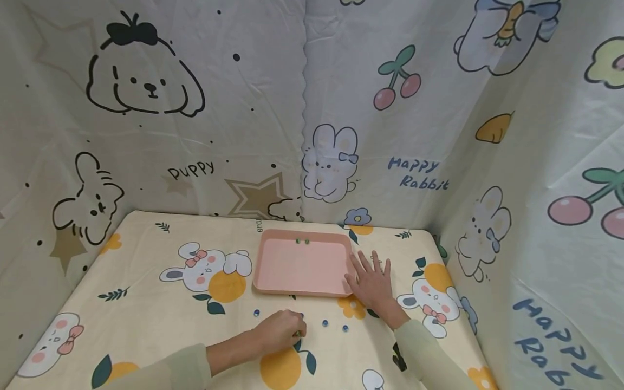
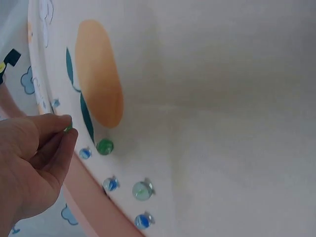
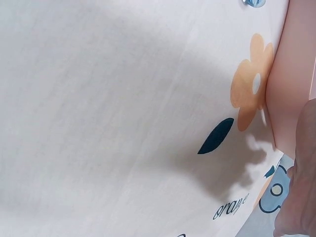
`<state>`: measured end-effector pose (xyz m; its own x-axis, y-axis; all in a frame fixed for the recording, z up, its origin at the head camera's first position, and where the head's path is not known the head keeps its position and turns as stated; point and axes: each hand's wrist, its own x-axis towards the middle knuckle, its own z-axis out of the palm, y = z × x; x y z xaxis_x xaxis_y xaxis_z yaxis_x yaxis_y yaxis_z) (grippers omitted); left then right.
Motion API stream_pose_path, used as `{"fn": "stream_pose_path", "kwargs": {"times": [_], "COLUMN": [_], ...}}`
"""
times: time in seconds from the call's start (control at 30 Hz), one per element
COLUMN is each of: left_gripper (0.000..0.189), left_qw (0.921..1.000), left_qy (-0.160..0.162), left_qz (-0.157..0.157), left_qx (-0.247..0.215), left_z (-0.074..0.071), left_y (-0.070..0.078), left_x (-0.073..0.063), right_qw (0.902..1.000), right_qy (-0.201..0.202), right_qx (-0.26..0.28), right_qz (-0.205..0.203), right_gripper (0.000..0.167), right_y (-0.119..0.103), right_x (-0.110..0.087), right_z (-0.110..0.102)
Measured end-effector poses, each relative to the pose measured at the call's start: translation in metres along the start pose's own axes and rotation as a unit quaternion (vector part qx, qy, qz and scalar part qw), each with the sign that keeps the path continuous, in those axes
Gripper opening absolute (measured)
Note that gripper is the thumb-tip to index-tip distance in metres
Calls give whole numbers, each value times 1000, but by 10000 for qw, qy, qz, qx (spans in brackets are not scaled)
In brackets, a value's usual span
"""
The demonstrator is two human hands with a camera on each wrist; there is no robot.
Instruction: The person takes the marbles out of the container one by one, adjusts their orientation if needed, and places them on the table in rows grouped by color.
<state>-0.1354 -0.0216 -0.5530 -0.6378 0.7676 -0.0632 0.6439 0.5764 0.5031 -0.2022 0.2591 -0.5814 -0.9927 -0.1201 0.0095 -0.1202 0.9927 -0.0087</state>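
Observation:
My left hand point(image 1: 281, 331) is above the tablecloth in front of the tray, pinching a green marble point(image 2: 68, 128) between thumb and fingertips. In the left wrist view, another green marble point(image 2: 104, 146) and a paler green one point(image 2: 142, 191) lie on the cloth near that hand. Several blue marbles point(image 1: 325, 323) are spread loosely there too. The pink rectangular tray point(image 1: 303, 293) holds two small green marbles point(image 1: 302, 241) by its far wall. With fingers spread, my right hand point(image 1: 372, 284) touches the tray's right edge.
A cream tablecloth point(image 1: 170, 325) printed with rabbits, oranges and leaves covers the table. Patterned cloth walls point(image 1: 273, 108) rise behind it and along the right side. A blue marble point(image 1: 257, 313) lies left of the others, just in front of the tray.

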Motion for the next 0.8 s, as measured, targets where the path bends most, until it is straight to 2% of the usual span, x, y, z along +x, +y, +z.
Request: {"fn": "stream_pose_path", "kwargs": {"times": [0.3, 0.8], "left_gripper": [13, 16], "left_qw": [9997, 9991], "left_qy": [-51, -54], "left_qz": [-124, -72], "left_qx": [207, 405], "left_z": [14, 18], "left_y": [2, 4], "left_x": [-3, -2], "right_qw": [10000, 9998], "right_qy": [-61, -178], "right_qx": [-13, 42], "right_qz": [9, 58], "right_gripper": [68, 68], "right_y": [1, 0], "right_x": [0, 0], "right_z": [-1, 1]}}
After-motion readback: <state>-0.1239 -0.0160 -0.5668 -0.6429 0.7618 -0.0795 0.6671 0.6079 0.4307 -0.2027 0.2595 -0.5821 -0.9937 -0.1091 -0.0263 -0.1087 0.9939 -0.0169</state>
